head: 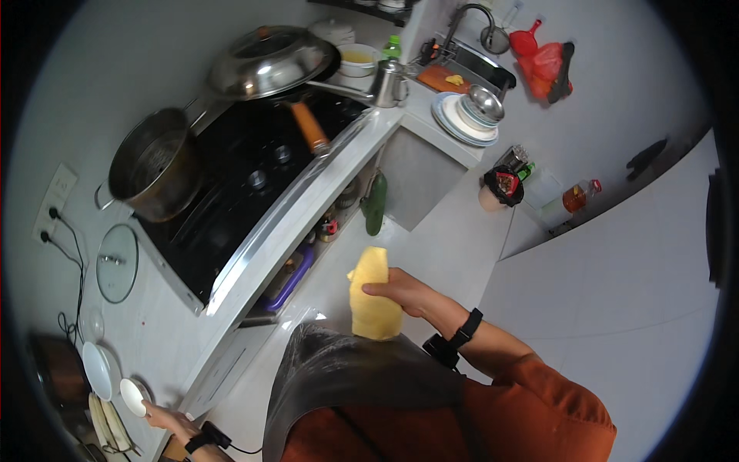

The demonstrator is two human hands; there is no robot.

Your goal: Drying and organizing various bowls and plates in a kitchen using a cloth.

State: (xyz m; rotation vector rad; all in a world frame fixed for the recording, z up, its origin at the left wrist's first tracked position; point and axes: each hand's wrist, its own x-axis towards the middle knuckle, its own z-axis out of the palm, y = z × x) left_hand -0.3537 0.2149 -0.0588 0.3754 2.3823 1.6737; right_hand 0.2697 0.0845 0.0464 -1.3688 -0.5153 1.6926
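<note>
My right hand (398, 290) grips a yellow cloth (376, 294), thumb on its face, in front of my dark apron (369, 369). At the lower left, my left hand (164, 417) has its fingers on the rim of a small white bowl (134, 396) on the counter. Beside that bowl stands a larger white bowl (100, 371). Several long pale vegetables (109, 424) lie just below them.
A deep metal pot (153, 164) and a lidded wok (268, 63) stand on the black gas hob (242, 167). A glass lid (117, 264) rests left of it. Stacked plates (466, 118) sit near the sink (476, 63). A waste bin (496, 193) is on the floor.
</note>
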